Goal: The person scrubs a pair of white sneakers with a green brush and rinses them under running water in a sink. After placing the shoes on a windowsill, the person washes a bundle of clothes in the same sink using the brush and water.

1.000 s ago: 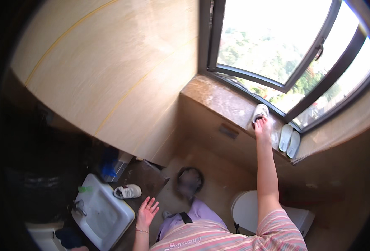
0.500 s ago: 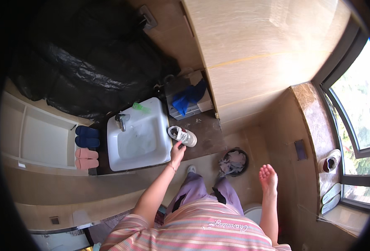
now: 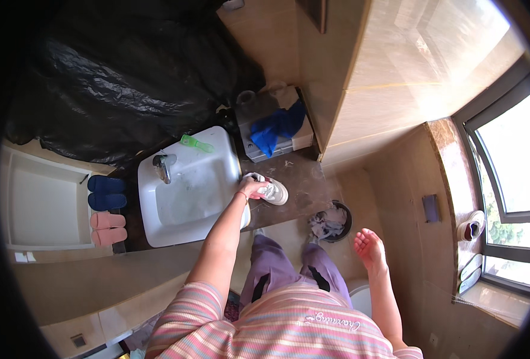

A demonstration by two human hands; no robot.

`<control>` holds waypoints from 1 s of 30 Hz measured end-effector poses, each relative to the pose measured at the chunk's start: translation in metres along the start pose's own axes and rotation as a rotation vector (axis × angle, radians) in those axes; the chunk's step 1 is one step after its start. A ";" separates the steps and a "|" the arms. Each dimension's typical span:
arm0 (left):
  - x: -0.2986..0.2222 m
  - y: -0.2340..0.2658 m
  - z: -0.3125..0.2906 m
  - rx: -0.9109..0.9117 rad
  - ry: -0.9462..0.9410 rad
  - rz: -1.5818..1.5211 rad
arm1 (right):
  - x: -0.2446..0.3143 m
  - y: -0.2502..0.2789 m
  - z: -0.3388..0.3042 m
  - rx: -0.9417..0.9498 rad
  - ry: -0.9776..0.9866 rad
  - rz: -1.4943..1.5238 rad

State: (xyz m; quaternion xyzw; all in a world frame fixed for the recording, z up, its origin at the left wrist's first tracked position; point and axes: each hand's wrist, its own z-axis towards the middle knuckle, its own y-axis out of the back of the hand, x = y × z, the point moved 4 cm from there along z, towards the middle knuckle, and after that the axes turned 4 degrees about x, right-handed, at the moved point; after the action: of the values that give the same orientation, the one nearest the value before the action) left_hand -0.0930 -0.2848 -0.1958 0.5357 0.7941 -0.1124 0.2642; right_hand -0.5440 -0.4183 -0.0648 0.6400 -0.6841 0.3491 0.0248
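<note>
My left hand (image 3: pixel 251 187) is closed over the ankle end of a white sneaker (image 3: pixel 275 192), which rests on the dark stone counter just right of the sink; the fingers cover part of its opening and laces. Off to the right, my right hand (image 3: pixel 369 246) hangs in the air with its palm up, fingers loosely curled and apart, holding nothing. The white sink (image 3: pixel 199 206) has a chrome faucet (image 3: pixel 163 167) at its back left. On its back rim lies a green brush (image 3: pixel 196 144).
Blue slippers (image 3: pixel 106 192) and pink slippers (image 3: pixel 108 228) stand left of the sink. A blue cloth (image 3: pixel 277 128) drapes over a box behind the sneaker. On the floor sits a dark basin of laundry (image 3: pixel 329 221). Another sneaker (image 3: pixel 471 226) and insoles (image 3: pixel 471 272) lie on the window sill.
My left hand has moved from the sneaker's near side onto its ankle end and closed on it. My right hand stays raised and empty. The whole view has shifted slightly.
</note>
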 end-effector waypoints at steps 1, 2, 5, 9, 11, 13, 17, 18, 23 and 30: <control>0.001 -0.002 0.002 0.068 0.049 0.046 | -0.006 -0.007 0.001 -0.001 0.003 -0.005; 0.004 -0.001 0.001 0.103 0.038 0.099 | -0.013 -0.013 0.003 -0.001 0.005 -0.010; -0.002 -0.005 -0.013 0.191 -0.049 0.064 | -0.037 -0.037 0.009 -0.020 -0.017 -0.002; -0.021 0.005 -0.062 0.218 -0.227 -0.016 | -0.075 -0.079 0.028 0.006 -0.064 0.051; -0.028 0.022 -0.101 0.327 -0.287 -0.209 | -0.091 -0.108 0.033 0.058 -0.058 0.031; -0.038 0.043 -0.147 0.464 -0.334 -0.471 | -0.108 -0.139 0.043 0.116 -0.060 0.008; -0.022 0.098 -0.190 0.702 -0.475 -0.923 | -0.160 -0.222 0.063 0.422 -0.290 0.154; -0.012 0.115 -0.193 0.865 -0.501 -1.098 | -0.175 -0.256 0.062 0.422 -0.303 0.028; -0.009 0.160 -0.247 0.710 -0.454 -1.205 | -0.236 -0.407 0.054 0.773 -0.499 -0.015; 0.077 0.233 -0.223 0.126 -0.534 -1.105 | -0.245 -0.524 0.011 0.965 -0.683 0.054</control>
State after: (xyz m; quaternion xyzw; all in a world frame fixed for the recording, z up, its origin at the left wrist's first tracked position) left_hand 0.0303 -0.0283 -0.0269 0.0131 0.8526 -0.4094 0.3244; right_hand -0.0277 -0.1803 0.0431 0.6374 -0.4333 0.3953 -0.4996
